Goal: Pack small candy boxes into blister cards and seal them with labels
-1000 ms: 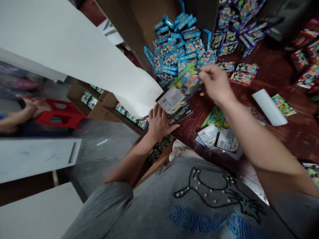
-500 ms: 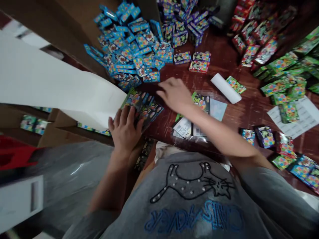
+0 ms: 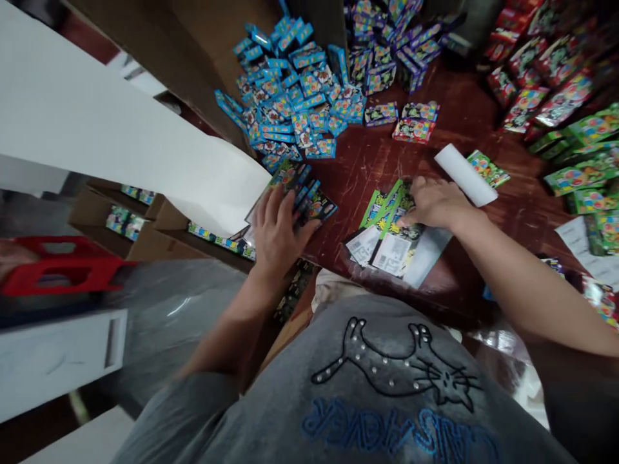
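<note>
My left hand [image 3: 278,235] lies with fingers spread on dark, flat printed packs [image 3: 316,205] at the table's left edge. Small blue-edged boxes show on top of them, beside my fingertips. My right hand [image 3: 438,205] has its fingers and thumb curled at the upper right edge of a flat printed packet [image 3: 397,216] with a green border and a white label. Another such packet [image 3: 365,241] lies partly under it on the left. A clear plastic sleeve [image 3: 428,258] shows below my right palm.
Small blue boxes [image 3: 294,96] are heaped against cardboard at the back, with purple [image 3: 382,71], red [image 3: 527,106] and green ones [image 3: 575,177] to the right. A white paper roll [image 3: 465,174] lies near my right hand. Far left, another person's hand [image 3: 14,258] touches a red plastic object [image 3: 68,264].
My right hand has moved right, from beside the dark packs onto the labelled packets, which now lie differently. My left hand stays on the dark packs. The camera view has shifted left.
</note>
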Action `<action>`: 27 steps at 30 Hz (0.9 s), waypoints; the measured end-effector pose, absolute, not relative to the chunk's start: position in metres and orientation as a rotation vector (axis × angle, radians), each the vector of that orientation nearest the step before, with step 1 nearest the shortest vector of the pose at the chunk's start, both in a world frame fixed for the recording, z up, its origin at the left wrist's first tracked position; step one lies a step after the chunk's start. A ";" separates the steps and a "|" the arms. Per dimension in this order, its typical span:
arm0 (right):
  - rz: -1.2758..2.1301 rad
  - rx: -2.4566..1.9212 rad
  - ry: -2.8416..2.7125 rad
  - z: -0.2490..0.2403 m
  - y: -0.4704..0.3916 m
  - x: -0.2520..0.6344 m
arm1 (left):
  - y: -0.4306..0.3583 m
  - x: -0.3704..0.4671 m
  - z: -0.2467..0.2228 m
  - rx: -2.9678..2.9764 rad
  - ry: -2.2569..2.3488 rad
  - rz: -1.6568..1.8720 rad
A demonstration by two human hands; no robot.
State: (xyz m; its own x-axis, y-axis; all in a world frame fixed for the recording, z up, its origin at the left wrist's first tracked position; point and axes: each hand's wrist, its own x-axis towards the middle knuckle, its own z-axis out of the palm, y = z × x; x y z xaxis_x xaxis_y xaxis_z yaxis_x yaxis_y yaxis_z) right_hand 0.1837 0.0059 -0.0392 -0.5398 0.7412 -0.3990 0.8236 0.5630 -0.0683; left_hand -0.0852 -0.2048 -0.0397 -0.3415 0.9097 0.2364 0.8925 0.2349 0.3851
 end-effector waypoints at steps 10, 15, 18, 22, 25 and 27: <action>-1.212 0.833 2.729 0.038 -0.018 0.265 | -0.121 0.028 -0.046 1.042 0.911 0.656; -1.430 1.411 3.151 0.011 -0.047 0.293 | -0.113 0.058 -0.050 0.928 1.060 1.035; -1.453 1.975 3.012 -0.026 -0.076 0.283 | -0.118 0.076 -0.059 0.968 1.185 1.198; -1.020 2.319 2.698 -0.061 -0.113 0.256 | -0.131 0.086 -0.077 1.297 1.473 1.147; -0.905 2.344 2.619 -0.075 -0.124 0.241 | -0.136 0.086 -0.094 1.526 1.630 1.159; -1.015 2.237 2.617 -0.079 -0.121 0.245 | -0.139 0.085 -0.103 1.601 1.634 1.168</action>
